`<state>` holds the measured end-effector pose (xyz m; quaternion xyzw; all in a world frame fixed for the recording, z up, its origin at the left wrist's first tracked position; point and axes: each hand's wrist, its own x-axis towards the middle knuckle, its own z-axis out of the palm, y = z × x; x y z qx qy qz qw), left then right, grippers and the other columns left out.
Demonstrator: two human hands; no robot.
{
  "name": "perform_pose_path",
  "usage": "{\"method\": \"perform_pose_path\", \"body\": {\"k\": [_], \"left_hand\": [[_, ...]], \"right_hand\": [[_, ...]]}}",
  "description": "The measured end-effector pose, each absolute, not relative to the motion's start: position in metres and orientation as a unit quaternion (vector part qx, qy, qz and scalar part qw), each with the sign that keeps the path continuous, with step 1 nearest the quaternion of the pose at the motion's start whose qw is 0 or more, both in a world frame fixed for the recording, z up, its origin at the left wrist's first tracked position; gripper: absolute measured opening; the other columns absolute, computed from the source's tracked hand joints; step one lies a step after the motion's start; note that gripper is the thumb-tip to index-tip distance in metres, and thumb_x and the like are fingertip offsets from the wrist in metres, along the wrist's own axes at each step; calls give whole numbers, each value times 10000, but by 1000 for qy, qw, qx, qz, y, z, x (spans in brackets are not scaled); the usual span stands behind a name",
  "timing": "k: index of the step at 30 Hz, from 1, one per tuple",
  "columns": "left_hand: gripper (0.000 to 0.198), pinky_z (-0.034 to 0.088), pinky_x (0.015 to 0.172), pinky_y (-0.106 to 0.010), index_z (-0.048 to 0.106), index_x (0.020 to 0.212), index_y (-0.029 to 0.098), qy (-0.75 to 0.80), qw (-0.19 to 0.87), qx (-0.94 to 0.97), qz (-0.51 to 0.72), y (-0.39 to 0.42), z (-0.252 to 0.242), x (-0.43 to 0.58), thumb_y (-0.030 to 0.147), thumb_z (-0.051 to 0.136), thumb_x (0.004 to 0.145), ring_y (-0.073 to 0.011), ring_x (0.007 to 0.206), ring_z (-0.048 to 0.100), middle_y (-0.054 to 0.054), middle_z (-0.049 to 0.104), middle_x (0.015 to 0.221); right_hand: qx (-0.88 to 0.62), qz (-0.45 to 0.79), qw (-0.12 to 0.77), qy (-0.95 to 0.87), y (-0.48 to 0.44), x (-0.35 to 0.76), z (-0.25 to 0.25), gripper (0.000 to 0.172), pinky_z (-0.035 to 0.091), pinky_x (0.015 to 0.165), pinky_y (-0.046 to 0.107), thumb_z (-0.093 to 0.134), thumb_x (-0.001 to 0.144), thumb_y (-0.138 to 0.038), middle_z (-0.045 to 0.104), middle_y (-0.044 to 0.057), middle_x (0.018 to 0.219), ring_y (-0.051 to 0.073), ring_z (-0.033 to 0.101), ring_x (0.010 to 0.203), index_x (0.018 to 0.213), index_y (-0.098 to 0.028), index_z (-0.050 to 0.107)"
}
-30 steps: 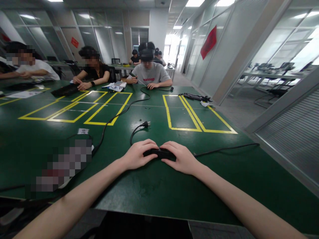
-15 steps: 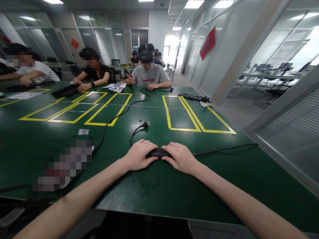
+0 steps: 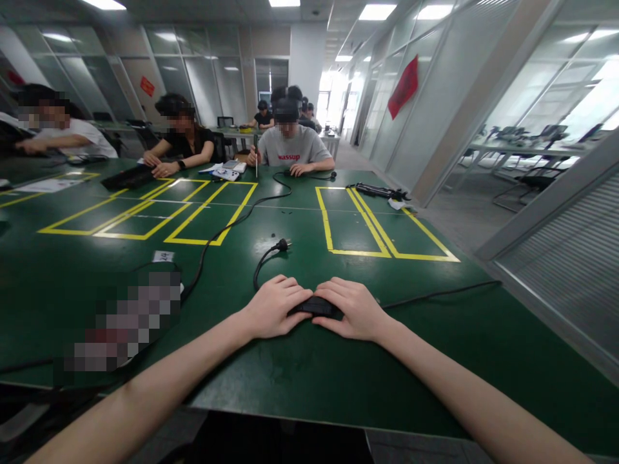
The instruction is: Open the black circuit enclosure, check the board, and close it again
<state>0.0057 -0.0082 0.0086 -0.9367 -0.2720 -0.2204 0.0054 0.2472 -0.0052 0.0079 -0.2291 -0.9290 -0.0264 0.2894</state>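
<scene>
A black power adapter (image 3: 322,307) lies between my two hands at the middle of the green table (image 3: 261,386). My left hand (image 3: 276,305) is closed round its left end, thumb on the near side and fingers over the top. The other end is in my right hand (image 3: 349,308), held the same way, and the fingertips of both hands almost meet. From behind my left hand a black cord curves up to a plug (image 3: 282,245) with bare prongs. Another thin black cord (image 3: 440,294) runs off to the right beyond my right hand. Much of the adapter is covered by my fingers.
At the left lies a blurred-out power strip (image 3: 128,322) with a cable (image 3: 200,258) running across the table. Yellow tape rectangles (image 3: 360,254) mark the surface. A folded black tripod (image 3: 380,191) lies far right. Several people sit opposite, one person (image 3: 293,145) directly ahead.
Both hands have drawn closer together over the adapter, the left one shifting right. The adapter sits slightly nearer and further right. Across the table, a person's thin stick has turned upright.
</scene>
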Motion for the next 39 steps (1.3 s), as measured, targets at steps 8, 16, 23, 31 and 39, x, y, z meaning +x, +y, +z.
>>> {"method": "perform_pose_path", "body": {"k": [8,16,23,31,39], "left_hand": [[414,488,815,-371,676,1160,153,-278,33,-932,-232,-9,8,5,505,492,1046,-234,903,671,-101,757,984],[468,504,838,-364,677,1198,160,-294,-20,-927,-230,-6,12,0,565,532,1015,-240,922,677,-108,761,1017],[343,520,879,-315,698,1122,183,-374,-259,-865,-211,-3,20,1,393,431,1077,-209,999,684,-68,737,1087],[301,489,847,-343,663,1168,181,-346,-99,-905,-227,-10,19,1,424,642,991,-229,945,648,-77,684,1029],[409,508,854,-372,628,1212,181,-338,-62,-913,-221,-10,12,5,510,646,970,-248,962,677,-87,725,1060]], "right_hand": [[-220,-47,304,-926,-6,250,13,267,574,753,368,600,1004,-393,763,120,1019,231,680,856,1093,-163,701],[-196,-36,311,-929,-4,258,10,285,626,849,365,587,1016,-288,780,121,1096,235,737,997,1258,-161,669],[-169,-115,309,-929,-3,260,4,355,610,978,361,531,1026,-152,725,101,1322,226,674,1251,1362,-204,633],[-302,77,275,-910,-6,250,6,389,601,831,338,658,950,-386,763,117,1154,235,741,999,1278,-178,646],[-339,74,280,-895,-6,246,4,242,536,707,328,576,1022,-368,740,82,882,217,685,811,1014,-176,724]]}}
